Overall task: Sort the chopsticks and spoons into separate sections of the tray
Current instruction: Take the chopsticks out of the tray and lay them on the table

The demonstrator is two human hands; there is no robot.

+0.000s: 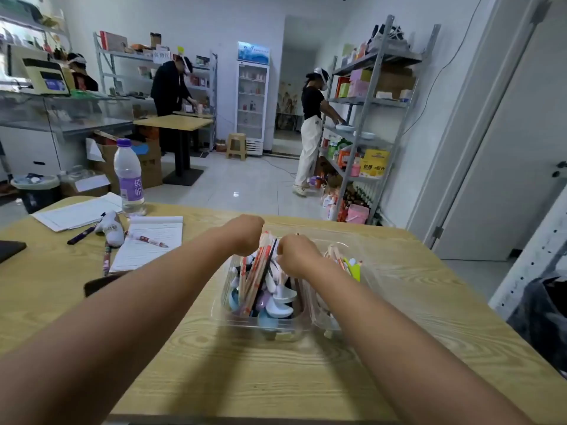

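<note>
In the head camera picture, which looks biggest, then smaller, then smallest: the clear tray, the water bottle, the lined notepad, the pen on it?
1. clear tray
2. lined notepad
3. water bottle, which stands farther back, so its rank against the notepad is unsure
4. pen

Clear plastic tray (245, 328), lower centre of my frame: wrapped chopsticks (256, 277) slant across piled white and pastel spoons (280, 302) in left section; more sticks on right.

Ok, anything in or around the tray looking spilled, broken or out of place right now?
Nothing spilled or visibly damaged. The clear tray sits flat on the table. Its left section is a jumble, wrapped chopsticks lying across spoons, so sorting isn't done. Both the left hand and right hand are in that pile; their grips are hidden.
</note>
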